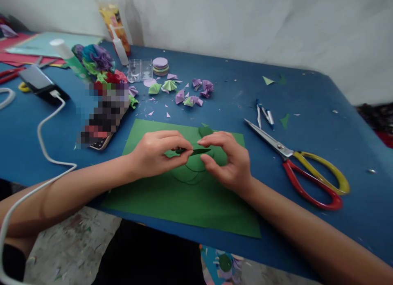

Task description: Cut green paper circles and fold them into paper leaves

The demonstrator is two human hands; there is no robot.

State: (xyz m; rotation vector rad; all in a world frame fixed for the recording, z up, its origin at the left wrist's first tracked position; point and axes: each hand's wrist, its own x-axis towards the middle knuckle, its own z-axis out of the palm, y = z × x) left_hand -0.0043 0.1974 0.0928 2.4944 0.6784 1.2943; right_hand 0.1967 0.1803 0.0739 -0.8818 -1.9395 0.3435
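We look onto a paper-craft workspace, home or workshop we cannot tell: large scissors [280, 146], a drawing compass [259, 115], a green sheet [172, 203] and folded paper pieces [208, 88] lie on a blue worktop [319, 113] beside a pale wall [245, 27].

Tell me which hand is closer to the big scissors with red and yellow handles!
Right. The right hand is to the left of the scissors, above the green sheet. The left hand is farther left, pinching a thin green piece.
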